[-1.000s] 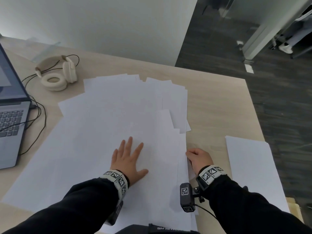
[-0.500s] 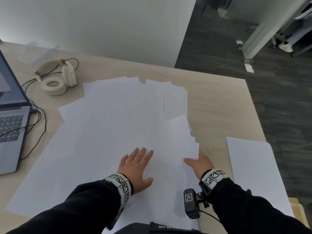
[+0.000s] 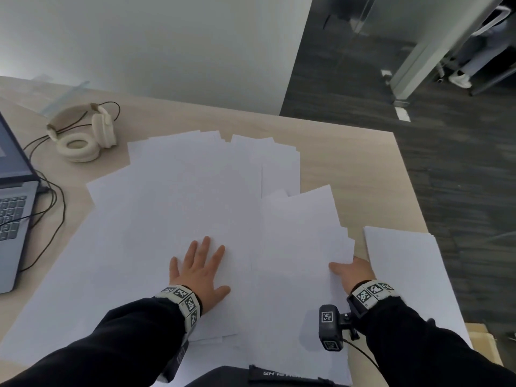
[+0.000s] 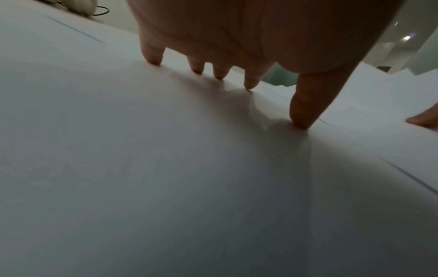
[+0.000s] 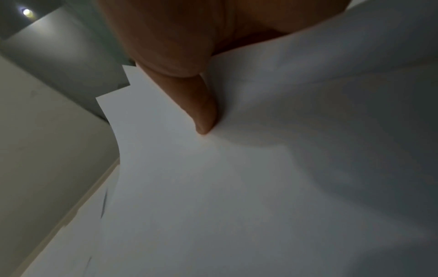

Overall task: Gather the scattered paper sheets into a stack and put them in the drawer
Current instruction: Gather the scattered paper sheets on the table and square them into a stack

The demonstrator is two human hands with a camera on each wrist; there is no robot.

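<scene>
Many white paper sheets [image 3: 173, 219] lie spread and overlapping across the desk. My left hand [image 3: 199, 268] lies flat on them with its fingers [image 4: 152, 54] spread, pressing down. My right hand [image 3: 353, 270] pinches the right edge of a small fanned bunch of sheets [image 3: 301, 233], its thumb [image 5: 201, 105] on top and the other fingers hidden under the paper. That bunch is lifted and bowed a little. One separate sheet [image 3: 407, 275] lies at the desk's right edge. No drawer is in view.
The wooden desk [image 3: 349, 174] ends at the right above dark carpet. A cream headset [image 3: 83, 135] with a black cable sits at the back left. An open laptop [image 3: 14, 205] stands at the left edge. A grey wall runs behind the desk.
My right hand slid right and took hold of a bunch of sheets, which fanned out and rose off the pile. My left hand stayed flat, shifting slightly toward me.
</scene>
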